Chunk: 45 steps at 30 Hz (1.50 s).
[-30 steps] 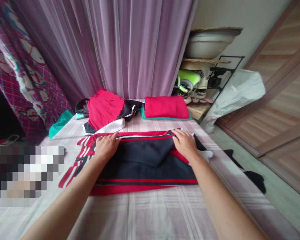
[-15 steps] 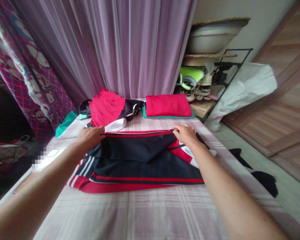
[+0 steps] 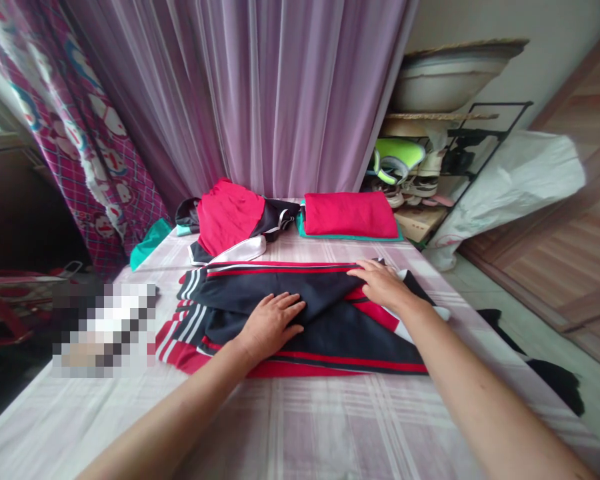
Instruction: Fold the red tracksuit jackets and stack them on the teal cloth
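A navy, red and white track jacket (image 3: 330, 327) lies face-down or folded on the table, I cannot tell which. Its navy sleeves lie across the body, one overlapping the other, and the striped cuffs (image 3: 190, 320) point left. On the middle of the sleeves rests my left hand (image 3: 275, 320), flat with fingers apart. My right hand (image 3: 380, 285) touches the far sleeve's upper right end, its fingers stretched out over the cloth and not closed on it. The jacket's right end is partly hidden behind my right forearm.
Behind the jacket sit a crumpled red and navy garment (image 3: 230, 217) and a folded red garment (image 3: 350, 215) on green cloth. A blurred-out object (image 3: 115, 327) lies at left. Curtains (image 3: 280, 93) hang behind; a shoe rack (image 3: 460, 160) stands at right.
My left hand has let go of the sleeve's left end and moved right and nearer, onto the middle. The right hand's fingers have loosened from the sleeve edge. The view has shifted slightly.
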Motion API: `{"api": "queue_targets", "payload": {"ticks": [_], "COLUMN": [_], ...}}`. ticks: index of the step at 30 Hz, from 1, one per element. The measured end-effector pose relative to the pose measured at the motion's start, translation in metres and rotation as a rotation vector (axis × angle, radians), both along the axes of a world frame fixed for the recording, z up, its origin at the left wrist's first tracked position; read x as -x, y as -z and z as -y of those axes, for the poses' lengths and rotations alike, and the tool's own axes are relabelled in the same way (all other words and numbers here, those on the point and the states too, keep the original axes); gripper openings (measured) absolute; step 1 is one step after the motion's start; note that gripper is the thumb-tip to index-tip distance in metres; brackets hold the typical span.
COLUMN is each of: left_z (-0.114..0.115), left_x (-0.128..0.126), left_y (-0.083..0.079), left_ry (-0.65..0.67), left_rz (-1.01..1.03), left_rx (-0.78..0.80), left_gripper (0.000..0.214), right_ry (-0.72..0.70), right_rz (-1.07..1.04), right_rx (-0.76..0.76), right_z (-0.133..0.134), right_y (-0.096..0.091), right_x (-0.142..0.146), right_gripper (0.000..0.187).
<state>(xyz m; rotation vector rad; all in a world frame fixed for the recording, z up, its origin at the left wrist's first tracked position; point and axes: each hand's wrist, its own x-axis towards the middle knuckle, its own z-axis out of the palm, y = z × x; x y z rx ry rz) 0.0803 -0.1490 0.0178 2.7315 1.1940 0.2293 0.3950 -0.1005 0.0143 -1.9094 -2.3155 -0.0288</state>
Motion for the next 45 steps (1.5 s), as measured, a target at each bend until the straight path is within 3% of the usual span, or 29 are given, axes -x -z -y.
{"api": "queue_targets", "payload": {"ticks": [5, 8, 13, 16, 19, 21, 23, 26, 29, 37, 41, 45], "left_z": [0.004, 0.014, 0.015, -0.005, -0.032, -0.048, -0.057, -0.062, -0.062, -0.064, -0.065, -0.063], "left_x": [-0.012, -0.019, -0.014, 0.008, 0.037, 0.054, 0.067, 0.075, 0.075, 0.076, 0.077, 0.076], "left_y": [0.000, -0.005, -0.011, -0.019, -0.024, -0.020, -0.013, -0.002, 0.002, 0.006, 0.009, 0.008], "left_ry": [-0.105, -0.114, -0.063, -0.126, -0.318, -0.451, -0.520, -0.549, -0.551, -0.553, -0.550, -0.542], "left_rz": [0.127, 0.196, 0.101, 0.057, -0.069, -0.173, -0.249, -0.286, -0.281, -0.207, -0.178, -0.178], "left_rx": [0.058, 0.118, 0.186, 0.057, -0.164, -0.180, -0.104, -0.036, -0.047, -0.041, -0.045, -0.029], "left_gripper": [0.035, 0.036, 0.049, 0.054, 0.057, 0.062, 0.066, 0.070, 0.072, 0.071, 0.072, 0.073], "right_ry": [0.004, 0.056, 0.104, 0.086, 0.030, -0.026, -0.043, -0.003, 0.066, 0.335, 0.345, 0.362], "right_rz": [0.025, 0.034, 0.026, -0.042, -0.165, -0.215, -0.203, -0.139, -0.101, -0.002, 0.020, 0.033], "right_rx": [-0.142, -0.155, -0.099, -0.133, -0.186, -0.194, -0.092, 0.187, 0.298, 0.220, 0.182, 0.204], "right_z": [0.001, 0.003, 0.009, 0.008, 0.003, 0.000, -0.002, -0.004, -0.009, -0.015, -0.016, -0.015], "right_y": [0.007, 0.011, 0.003, -0.016, -0.033, -0.034, -0.027, -0.009, 0.003, 0.013, 0.018, 0.009], "right_x": [-0.008, -0.011, -0.006, 0.015, 0.053, 0.082, 0.106, 0.121, 0.108, 0.040, 0.035, 0.045], "right_gripper": [0.034, 0.033, 0.038, 0.040, 0.045, 0.051, 0.056, 0.062, 0.066, 0.064, 0.062, 0.061]}}
